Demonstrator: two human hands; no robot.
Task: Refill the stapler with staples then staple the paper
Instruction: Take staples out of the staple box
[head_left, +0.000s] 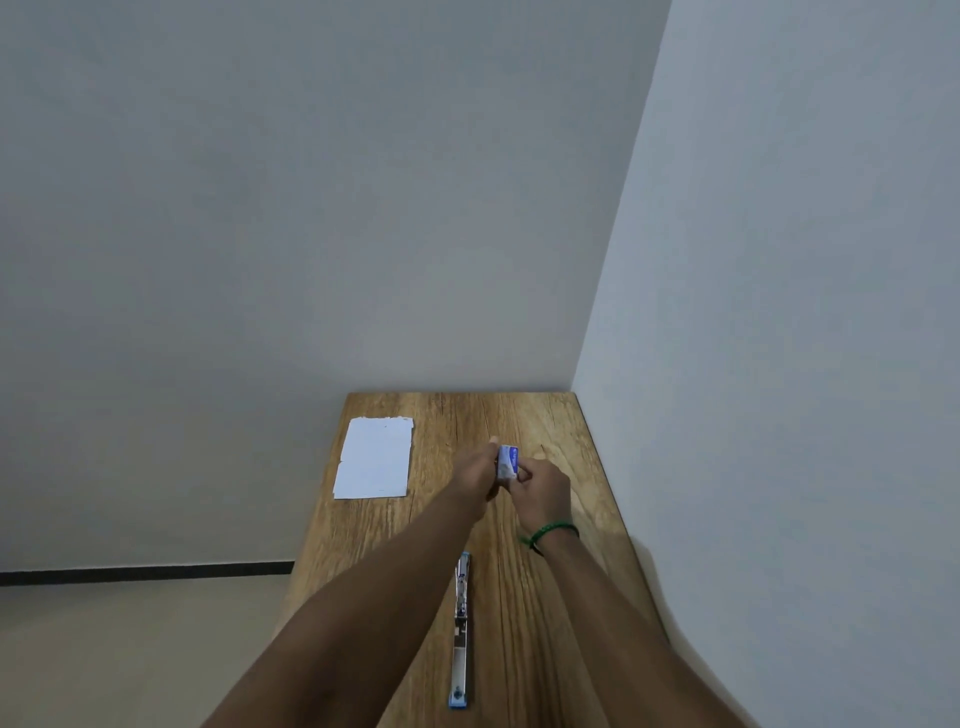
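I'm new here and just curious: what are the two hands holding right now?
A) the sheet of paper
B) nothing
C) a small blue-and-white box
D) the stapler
C: the left hand and right hand both grip the small blue-and-white box, while the stapler lies opened on the table.

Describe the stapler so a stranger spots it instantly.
Start at the wooden table in the corner. On its near half lies the stapler, opened flat. Unlike the white paper and small held box, it is a long metal strip with blue ends.
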